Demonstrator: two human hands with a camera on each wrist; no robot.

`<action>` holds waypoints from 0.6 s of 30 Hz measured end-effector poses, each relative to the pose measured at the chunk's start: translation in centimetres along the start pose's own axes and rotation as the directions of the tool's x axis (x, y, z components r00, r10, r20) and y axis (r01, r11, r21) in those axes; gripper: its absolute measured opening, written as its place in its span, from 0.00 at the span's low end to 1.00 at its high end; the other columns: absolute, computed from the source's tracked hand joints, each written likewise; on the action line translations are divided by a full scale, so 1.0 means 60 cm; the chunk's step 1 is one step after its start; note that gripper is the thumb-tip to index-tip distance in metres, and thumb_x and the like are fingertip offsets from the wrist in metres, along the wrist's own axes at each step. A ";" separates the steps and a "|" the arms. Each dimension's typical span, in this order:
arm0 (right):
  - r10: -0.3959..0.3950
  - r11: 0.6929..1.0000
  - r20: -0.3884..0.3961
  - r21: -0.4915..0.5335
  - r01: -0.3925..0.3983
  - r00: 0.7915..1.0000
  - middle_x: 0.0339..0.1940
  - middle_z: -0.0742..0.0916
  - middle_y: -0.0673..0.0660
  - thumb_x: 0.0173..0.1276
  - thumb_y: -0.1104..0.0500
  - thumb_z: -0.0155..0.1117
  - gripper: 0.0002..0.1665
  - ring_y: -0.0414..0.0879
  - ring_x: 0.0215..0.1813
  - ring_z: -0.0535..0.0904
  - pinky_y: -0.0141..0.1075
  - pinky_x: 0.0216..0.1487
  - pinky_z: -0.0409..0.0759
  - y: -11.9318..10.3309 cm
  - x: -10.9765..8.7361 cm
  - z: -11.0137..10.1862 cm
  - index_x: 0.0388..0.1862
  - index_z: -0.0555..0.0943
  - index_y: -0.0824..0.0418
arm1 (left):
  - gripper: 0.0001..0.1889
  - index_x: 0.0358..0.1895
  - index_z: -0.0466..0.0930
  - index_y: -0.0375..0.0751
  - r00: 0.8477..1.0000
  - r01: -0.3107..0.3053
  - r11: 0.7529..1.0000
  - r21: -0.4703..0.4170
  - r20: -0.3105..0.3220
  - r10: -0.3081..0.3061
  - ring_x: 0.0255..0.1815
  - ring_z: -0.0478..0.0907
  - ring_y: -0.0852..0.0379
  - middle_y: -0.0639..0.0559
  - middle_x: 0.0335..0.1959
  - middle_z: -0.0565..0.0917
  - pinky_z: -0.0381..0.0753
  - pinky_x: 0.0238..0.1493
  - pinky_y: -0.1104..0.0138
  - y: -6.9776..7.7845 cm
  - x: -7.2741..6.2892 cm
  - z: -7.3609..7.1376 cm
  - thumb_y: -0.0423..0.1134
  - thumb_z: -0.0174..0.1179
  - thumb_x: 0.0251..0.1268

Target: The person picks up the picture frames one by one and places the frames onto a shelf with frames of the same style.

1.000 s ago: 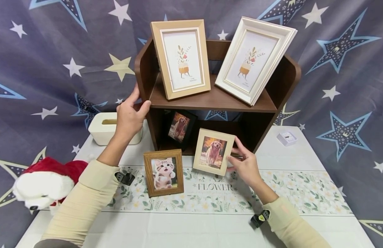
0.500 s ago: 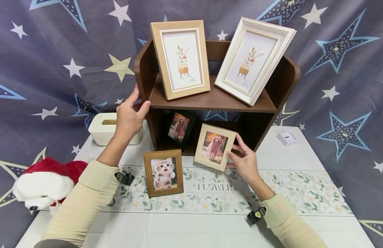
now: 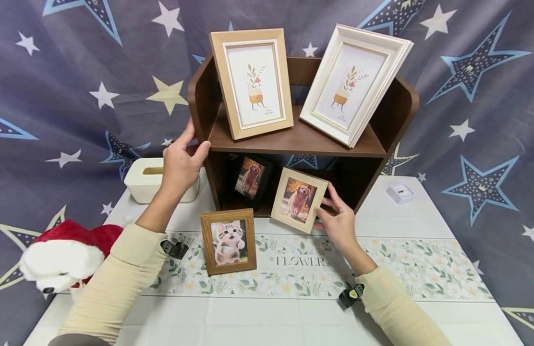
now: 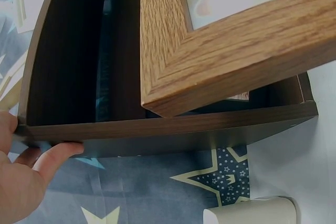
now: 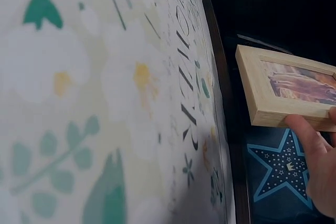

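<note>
Our right hand [image 3: 341,226] pinches a pale rectangular wooden photo frame [image 3: 299,201]; our left hand [image 3: 180,163] grips the side of a boxy dark-brown wooden shelf [image 3: 308,138]

Left hand [image 4: 23,182] grips the edge of a dark-brown wooden shelf [image 4: 173,139] | brown wood-grained picture frame [image 4: 226,51] fills foreground | smooth white box [image 4: 252,214] below

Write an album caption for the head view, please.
Right hand holds a pale dog-photo frame; left hand grips the brown shelf.
</note>
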State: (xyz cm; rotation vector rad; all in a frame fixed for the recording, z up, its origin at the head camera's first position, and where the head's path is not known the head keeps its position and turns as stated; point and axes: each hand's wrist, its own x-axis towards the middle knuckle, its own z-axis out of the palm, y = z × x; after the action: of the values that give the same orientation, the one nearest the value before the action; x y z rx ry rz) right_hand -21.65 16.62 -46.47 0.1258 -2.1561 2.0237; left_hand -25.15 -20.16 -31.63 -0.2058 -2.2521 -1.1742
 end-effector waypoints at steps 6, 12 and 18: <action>-0.018 1.000 -0.006 0.012 0.018 1.000 0.59 0.84 0.69 0.69 0.71 0.65 0.47 0.39 0.39 0.89 0.54 0.33 0.88 0.003 0.006 0.006 0.78 0.64 0.35 | 0.34 0.77 0.64 0.63 1.000 -0.003 1.000 -0.002 0.000 0.003 0.55 0.86 0.47 0.44 0.65 0.82 0.85 0.56 0.53 0.000 0.001 0.001 0.39 0.61 0.71; -0.033 0.999 -0.038 -0.014 0.032 0.999 0.58 0.85 0.68 0.69 0.72 0.64 0.47 0.36 0.39 0.89 0.55 0.32 0.87 0.006 0.016 0.013 0.80 0.63 0.40 | 0.34 0.77 0.64 0.64 1.000 -0.007 1.000 -0.007 -0.002 0.007 0.54 0.86 0.48 0.45 0.65 0.82 0.86 0.55 0.55 0.000 0.001 0.001 0.39 0.61 0.71; -0.040 0.999 -0.060 -0.016 0.039 0.997 0.58 0.85 0.70 0.68 0.72 0.64 0.47 0.34 0.39 0.88 0.56 0.33 0.87 0.010 0.027 0.023 0.81 0.64 0.42 | 0.34 0.78 0.63 0.63 1.000 -0.010 1.000 -0.001 0.003 0.010 0.54 0.86 0.46 0.44 0.64 0.82 0.87 0.53 0.60 0.000 0.000 0.000 0.39 0.61 0.71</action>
State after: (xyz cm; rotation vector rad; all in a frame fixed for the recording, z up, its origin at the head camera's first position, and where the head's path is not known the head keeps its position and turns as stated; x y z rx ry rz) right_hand -23.44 15.40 -46.83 0.1032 -2.1148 1.9636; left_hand -25.12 -20.18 -31.61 -0.2192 -2.2509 -1.1704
